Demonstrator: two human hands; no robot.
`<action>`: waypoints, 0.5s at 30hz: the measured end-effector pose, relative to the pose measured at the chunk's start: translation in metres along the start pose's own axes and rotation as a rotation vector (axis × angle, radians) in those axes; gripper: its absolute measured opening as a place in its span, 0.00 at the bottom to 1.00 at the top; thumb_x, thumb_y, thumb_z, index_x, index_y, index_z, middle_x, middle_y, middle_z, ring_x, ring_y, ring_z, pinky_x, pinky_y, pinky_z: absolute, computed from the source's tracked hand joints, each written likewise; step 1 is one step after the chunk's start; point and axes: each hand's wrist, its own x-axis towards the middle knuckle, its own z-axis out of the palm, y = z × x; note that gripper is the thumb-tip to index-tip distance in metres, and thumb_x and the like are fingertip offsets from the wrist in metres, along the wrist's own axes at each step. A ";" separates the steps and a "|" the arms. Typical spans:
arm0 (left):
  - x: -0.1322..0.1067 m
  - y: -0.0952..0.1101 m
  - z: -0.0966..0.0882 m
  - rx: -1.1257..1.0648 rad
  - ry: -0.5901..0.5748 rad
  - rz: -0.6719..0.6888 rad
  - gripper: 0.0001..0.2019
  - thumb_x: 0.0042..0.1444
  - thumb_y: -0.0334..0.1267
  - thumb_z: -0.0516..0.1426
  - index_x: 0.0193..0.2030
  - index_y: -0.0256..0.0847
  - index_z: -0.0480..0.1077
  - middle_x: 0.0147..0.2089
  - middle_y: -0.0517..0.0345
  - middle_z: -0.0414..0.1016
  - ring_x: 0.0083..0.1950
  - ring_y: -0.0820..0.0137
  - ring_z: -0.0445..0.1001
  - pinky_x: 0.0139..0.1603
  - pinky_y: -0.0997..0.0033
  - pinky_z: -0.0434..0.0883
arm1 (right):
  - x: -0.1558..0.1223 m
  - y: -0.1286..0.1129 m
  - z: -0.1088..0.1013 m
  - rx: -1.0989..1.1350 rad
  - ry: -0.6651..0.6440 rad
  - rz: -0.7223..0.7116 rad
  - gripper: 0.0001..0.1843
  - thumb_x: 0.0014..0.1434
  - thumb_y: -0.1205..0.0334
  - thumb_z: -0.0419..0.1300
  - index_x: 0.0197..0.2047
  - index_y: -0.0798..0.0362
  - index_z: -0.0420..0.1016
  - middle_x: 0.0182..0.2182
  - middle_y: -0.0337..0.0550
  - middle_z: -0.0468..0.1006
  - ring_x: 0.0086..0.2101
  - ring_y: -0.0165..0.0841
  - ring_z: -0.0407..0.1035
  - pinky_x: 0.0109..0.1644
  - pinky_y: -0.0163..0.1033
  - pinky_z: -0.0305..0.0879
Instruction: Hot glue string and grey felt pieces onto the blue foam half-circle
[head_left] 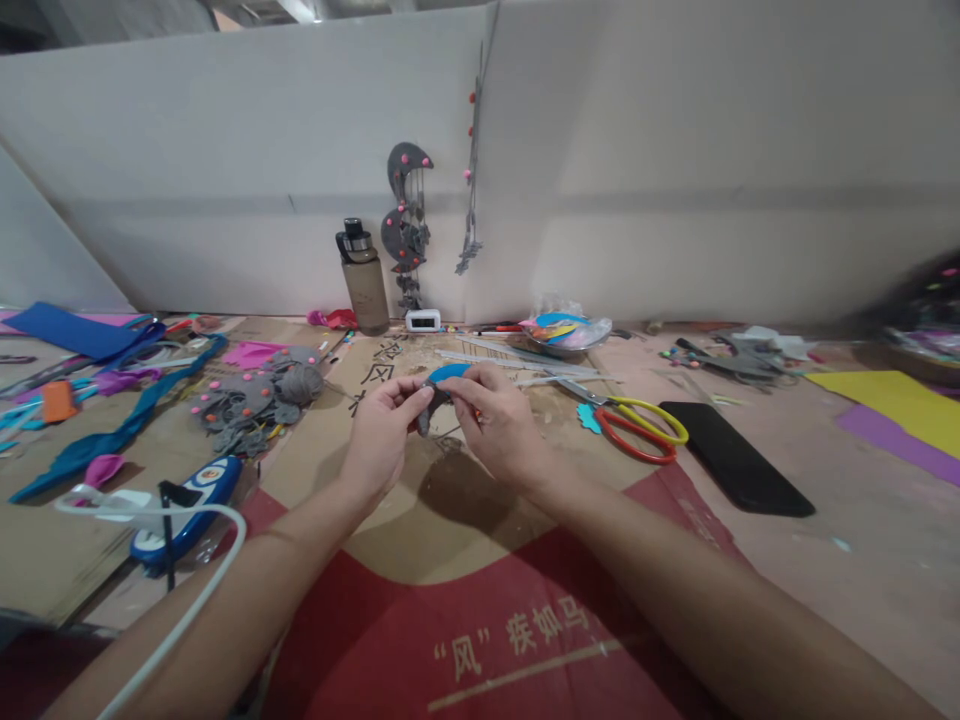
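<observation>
Both my hands meet over the cardboard (390, 540) in the middle. My left hand (384, 425) pinches a small dark grey piece (425, 418), soft-looking like felt, between thumb and fingers. On the other side, my right hand (499, 422) closes thumb and fingertips on the same piece. Its exact shape is partly covered by my fingers. A thin dark strand (450, 440) shows just below it. Behind the fingertips lies a bright blue curved piece (450, 371). Scissors with yellow and red handles (637, 450) lie to the right of my right hand.
To the left are a grey yarn ball (301, 382), pom-pom-dotted grey pieces (236, 405), and a blue-and-white device (191, 510). A bottle (365, 285) stands by the wall, near hanging grey moon shapes (405, 235). A black phone (735, 455) lies right; a white cable (225, 580) crosses my left forearm.
</observation>
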 end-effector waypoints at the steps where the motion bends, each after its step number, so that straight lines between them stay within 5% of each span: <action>1: 0.000 0.000 0.000 -0.004 -0.004 -0.003 0.07 0.46 0.37 0.63 0.31 0.37 0.71 0.27 0.61 0.69 0.24 0.79 0.62 0.24 0.78 0.58 | 0.000 0.000 0.000 -0.003 0.000 -0.005 0.14 0.60 0.71 0.49 0.43 0.50 0.72 0.33 0.43 0.66 0.34 0.30 0.63 0.39 0.38 0.64; 15: 0.003 -0.005 -0.002 0.019 -0.019 -0.036 0.09 0.46 0.41 0.63 0.29 0.38 0.71 0.24 0.62 0.67 0.23 0.79 0.60 0.24 0.76 0.56 | -0.004 0.003 0.003 -0.137 -0.083 -0.137 0.15 0.61 0.70 0.46 0.46 0.54 0.71 0.34 0.47 0.66 0.35 0.33 0.61 0.38 0.40 0.64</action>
